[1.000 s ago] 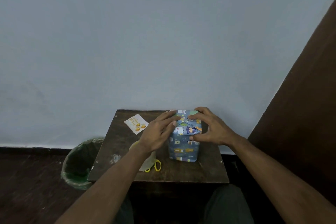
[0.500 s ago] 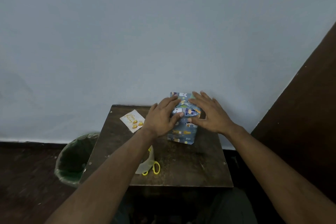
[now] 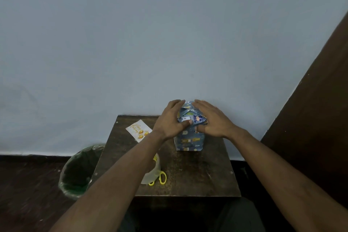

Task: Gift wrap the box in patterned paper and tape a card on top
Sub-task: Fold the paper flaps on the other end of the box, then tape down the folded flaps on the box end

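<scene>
A box wrapped in blue animal-patterned paper (image 3: 189, 140) stands upright at the back of the small dark wooden table (image 3: 197, 171). My left hand (image 3: 170, 119) lies flat against its upper left side, thumb pressing the folded top flap. My right hand (image 3: 212, 118) presses flat on the upper right side, fingers straight over the folds. A white birthday card with gold balloons (image 3: 139, 133) lies on the table to the left of the box, apart from both hands.
Yellow-handled scissors (image 3: 159, 179) and a clear tape roll (image 3: 151, 172) sit near the table's front left, partly under my left forearm. A green-lined waste bin (image 3: 79, 171) stands on the floor at the left. A wall runs right behind the table.
The box has been set back upright from a tilt. Both hands have flattened over its top folds, and the view has shifted slightly.
</scene>
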